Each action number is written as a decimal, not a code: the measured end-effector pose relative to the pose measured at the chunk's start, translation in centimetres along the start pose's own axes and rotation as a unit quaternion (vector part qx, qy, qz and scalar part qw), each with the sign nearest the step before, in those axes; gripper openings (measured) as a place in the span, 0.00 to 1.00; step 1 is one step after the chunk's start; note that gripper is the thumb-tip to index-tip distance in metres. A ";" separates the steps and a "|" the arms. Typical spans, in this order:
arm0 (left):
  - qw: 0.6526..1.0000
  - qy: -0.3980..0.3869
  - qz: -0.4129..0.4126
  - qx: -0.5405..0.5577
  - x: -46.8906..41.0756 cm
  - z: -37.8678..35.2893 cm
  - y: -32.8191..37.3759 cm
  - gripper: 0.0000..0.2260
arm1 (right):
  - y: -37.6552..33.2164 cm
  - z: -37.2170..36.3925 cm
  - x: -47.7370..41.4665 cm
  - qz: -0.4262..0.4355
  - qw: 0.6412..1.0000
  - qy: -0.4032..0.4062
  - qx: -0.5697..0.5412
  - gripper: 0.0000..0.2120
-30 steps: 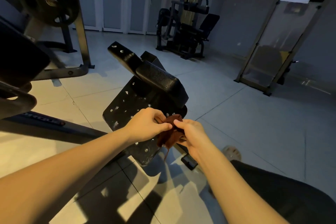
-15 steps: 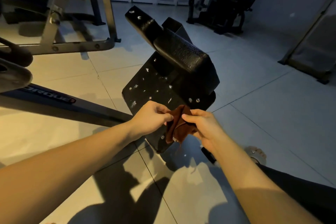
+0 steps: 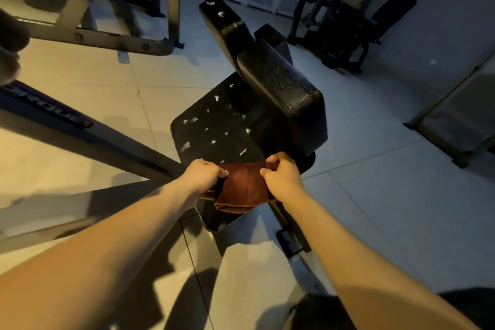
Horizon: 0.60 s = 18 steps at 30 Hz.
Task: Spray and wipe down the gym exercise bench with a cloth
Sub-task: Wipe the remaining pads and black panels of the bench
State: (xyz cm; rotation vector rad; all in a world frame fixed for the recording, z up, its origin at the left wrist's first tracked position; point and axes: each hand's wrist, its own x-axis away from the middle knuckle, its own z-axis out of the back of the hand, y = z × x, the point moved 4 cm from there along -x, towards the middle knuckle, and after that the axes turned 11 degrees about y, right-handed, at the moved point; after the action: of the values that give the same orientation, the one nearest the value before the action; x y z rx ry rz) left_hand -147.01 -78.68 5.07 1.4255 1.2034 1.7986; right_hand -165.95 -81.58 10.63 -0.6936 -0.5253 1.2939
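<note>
Cloth (image 3: 242, 190) is spread now, not bunched like a moment ago: your left hand (image 3: 202, 178) pinches its nine o'clock edge, your right hand (image 3: 281, 175) grips three o'clock. It hangs over the near edge of the bench (image 3: 203, 128), white flecks (image 3: 215, 98) at twelve. Wiping looks next.

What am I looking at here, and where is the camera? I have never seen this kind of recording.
There is no robot: the camera sits on a person's head and looks down at their two bare arms. The left hand and right hand each grip one side of a folded brown cloth, held at the near edge of a black bench panel flecked with white spots. A thick black pad rises behind the panel. The bench stands on a pale tiled floor, with another gym machine further back.
</note>
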 end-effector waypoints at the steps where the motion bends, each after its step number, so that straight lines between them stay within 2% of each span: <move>1: 1.000 0.013 0.008 0.009 -0.5 -0.3 -0.6 0.02 | 0.2 -0.6 -0.6 0.033 0.999 0.005 0.038 0.09; 4: 0.996 0.043 0.023 0.069 -2.1 -1.8 -2.8 0.07 | 0.1 -1.3 -1.9 0.132 0.986 0.032 0.101 0.11; 6: 0.993 0.058 0.012 0.102 -2.8 -2.8 -3.9 0.06 | -0.2 -1.4 -2.4 0.212 0.963 0.059 0.155 0.14; 7: 0.992 0.071 -0.006 0.101 -3.2 -3.1 -4.5 0.06 | -0.5 -1.6 -2.4 0.259 0.940 0.089 0.203 0.16; 9: 0.991 0.103 -0.052 0.072 -4.1 -3.6 -5.6 0.07 | -1.0 -2.8 -1.9 0.359 0.867 0.114 0.327 0.18; 11: 0.989 0.114 -0.080 0.049 -4.7 -3.8 -6.4 0.06 | 0.0 -4.8 -0.8 0.440 0.813 0.062 0.377 0.16; 13: 0.990 0.102 -0.097 0.032 -5.3 -3.5 -6.9 0.05 | 2.4 -6.8 0.6 0.465 0.784 -0.016 0.412 0.17; 14: 0.989 0.098 -0.107 0.026 -5.6 -3.2 -7.2 0.04 | 3.6 -7.5 1.1 0.455 0.778 -0.035 0.432 0.21; 16: 0.986 0.120 -0.113 0.011 -6.5 -1.8 -8.1 0.06 | 5.0 -8.3 1.7 0.433 0.772 -0.039 0.464 0.28; 18: 0.981 0.156 -0.113 -0.023 -7.1 -0.1 -9.5 0.08 | 5.5 -9.5 2.2 0.419 0.776 -0.035 0.469 0.30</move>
State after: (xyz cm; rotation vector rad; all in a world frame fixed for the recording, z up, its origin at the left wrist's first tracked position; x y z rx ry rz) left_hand -146.11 -80.42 -6.62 0.9594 1.4046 1.9187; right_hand -162.55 -80.39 0.00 0.0296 0.4866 2.1627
